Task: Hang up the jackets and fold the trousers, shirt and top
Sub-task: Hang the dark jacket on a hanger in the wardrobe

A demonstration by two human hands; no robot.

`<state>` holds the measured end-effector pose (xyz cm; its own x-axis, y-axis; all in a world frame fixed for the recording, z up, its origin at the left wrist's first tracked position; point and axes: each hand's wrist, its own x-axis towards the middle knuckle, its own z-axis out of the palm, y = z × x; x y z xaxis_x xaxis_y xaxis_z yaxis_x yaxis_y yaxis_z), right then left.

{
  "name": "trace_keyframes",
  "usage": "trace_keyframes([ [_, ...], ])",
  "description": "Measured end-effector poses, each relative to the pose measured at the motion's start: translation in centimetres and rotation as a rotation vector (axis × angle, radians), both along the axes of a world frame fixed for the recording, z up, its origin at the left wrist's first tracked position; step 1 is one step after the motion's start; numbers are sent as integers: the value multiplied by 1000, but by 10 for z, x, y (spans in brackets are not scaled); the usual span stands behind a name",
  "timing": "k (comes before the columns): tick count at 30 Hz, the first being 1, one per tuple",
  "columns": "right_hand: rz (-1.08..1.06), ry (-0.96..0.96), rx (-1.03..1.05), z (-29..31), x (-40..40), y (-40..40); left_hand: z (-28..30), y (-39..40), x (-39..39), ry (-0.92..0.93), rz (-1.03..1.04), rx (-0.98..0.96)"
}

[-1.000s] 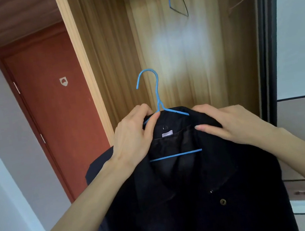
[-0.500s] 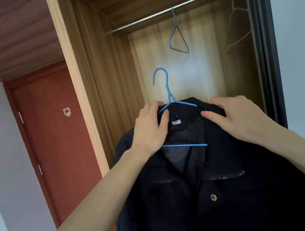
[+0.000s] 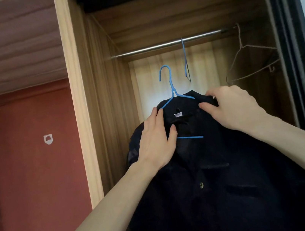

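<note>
No words, numbers or brand names can be read. A small white shield-shaped sign point(image 3: 48, 139) is fixed to the red door point(image 3: 35, 174); its marking is too small to make out. A white label point(image 3: 178, 114) inside the collar of the dark jacket point(image 3: 218, 184) shows no legible print.

The dark jacket point(image 3: 226, 173) runs off the bottom edge, its hem and sleeves unseen. It covers most of the blue hanger point(image 3: 172, 90), leaving only the hook, neck and part of the bottom bar showing. The small white emblem point(image 3: 48, 139) on the red door point(image 3: 34, 184), far left, is too blurred to read.
</note>
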<state>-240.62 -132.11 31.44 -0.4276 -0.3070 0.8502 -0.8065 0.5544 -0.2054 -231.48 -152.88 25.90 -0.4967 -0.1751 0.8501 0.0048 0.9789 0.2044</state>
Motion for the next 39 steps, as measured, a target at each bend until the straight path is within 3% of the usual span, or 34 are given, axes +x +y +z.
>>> trace_keyframes([
  [7,-86,-26,-56,62,-5,-58,47,-47,-28,-118,-18,-5],
  [19,-96,-159,-146,151,-15,-170,115,-89,-59,93,81,2],
  [39,-50,-134,-193,223,-81,-230,175,-155,-113,157,124,-96],
])
